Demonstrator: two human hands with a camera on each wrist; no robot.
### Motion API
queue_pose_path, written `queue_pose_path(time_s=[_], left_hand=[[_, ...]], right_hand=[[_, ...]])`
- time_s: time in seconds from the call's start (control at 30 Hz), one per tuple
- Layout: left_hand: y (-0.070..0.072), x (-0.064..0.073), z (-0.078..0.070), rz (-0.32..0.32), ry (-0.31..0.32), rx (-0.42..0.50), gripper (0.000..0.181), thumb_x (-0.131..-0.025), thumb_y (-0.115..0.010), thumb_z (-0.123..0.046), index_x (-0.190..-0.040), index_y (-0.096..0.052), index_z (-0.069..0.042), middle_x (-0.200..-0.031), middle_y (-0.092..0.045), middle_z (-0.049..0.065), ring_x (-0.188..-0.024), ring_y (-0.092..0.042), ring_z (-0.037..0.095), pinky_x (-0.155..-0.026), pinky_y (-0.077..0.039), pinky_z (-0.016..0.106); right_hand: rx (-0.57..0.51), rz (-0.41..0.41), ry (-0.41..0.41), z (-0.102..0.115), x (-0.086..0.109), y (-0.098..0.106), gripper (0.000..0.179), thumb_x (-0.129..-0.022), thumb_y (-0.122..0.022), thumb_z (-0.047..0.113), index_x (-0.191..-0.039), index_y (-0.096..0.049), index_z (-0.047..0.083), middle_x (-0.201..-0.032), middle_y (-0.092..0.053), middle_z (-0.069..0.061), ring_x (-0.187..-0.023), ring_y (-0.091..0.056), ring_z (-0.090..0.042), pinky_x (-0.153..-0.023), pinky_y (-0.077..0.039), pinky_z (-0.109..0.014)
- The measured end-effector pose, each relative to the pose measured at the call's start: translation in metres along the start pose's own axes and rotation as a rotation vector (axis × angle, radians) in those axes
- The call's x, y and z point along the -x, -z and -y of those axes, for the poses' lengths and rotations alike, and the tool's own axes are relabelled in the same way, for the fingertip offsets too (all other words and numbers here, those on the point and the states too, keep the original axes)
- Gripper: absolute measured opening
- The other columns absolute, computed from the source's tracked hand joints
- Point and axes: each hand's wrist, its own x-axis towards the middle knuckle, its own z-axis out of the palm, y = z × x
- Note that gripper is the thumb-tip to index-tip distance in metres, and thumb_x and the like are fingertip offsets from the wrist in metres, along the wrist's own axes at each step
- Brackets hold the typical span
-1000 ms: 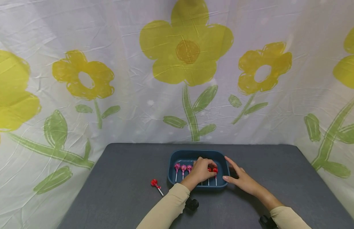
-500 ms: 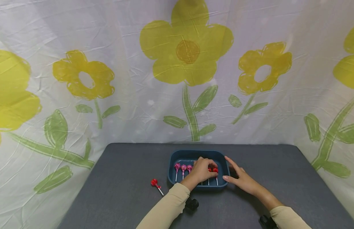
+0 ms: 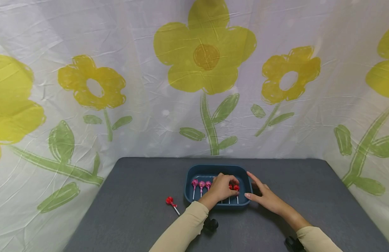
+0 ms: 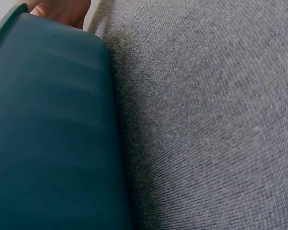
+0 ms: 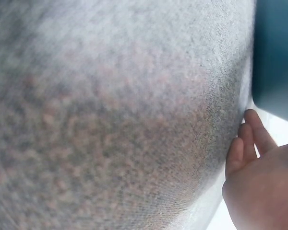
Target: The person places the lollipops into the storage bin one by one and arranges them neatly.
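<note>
A blue rectangular tray (image 3: 213, 167) holds a row of lollipops. On its left side are pink lollipops (image 3: 202, 184); red ones lie on the right. My left hand (image 3: 221, 187) reaches over the tray, its thumb and fingers pinching the rightmost red lollipop (image 3: 236, 188); it hides the middle of the row. My right hand (image 3: 267, 200) is beside the tray's right end, thumb and fingers spread, fingertips right at the rim. In the left wrist view the tray wall (image 4: 53, 105) fills the left side. The right wrist view shows my right hand's fingers extended below the tray corner (image 5: 278, 57).
A loose red lollipop (image 3: 170, 201) lies on the dark grey table (image 3: 144, 182) left of the tray, its stick end near my left sleeve (image 3: 185, 227). A curtain (image 3: 144, 133) printed with yellow flowers hangs behind the table.
The stick of the rightmost red lollipop has shifted very slightly under my left fingers. Both hands, the tray and the loose lollipop stay in place.
</note>
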Motion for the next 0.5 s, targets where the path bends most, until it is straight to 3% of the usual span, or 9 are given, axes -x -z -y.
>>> queue_pose_path(time_s=[0.5], left_hand=[[0.0001, 0.0016, -0.0005, -0.020, -0.006, -0.012, 0.029, -0.081, -0.082, -0.030, -0.108, -0.075, -0.022, -0.103, -0.075, -0.006, -0.096, -0.053, 0.011, -0.093, -0.042, 0.042]], right_hand=[[-0.012, 0.001, -0.004, 0.0002, -0.0001, -0.0001, 0.081, -0.097, -0.060, 0.042, -0.159, -0.009, 0.036, -0.153, -0.040, -0.024, -0.140, -0.030, -0.046, -0.097, -0.041, -0.067]])
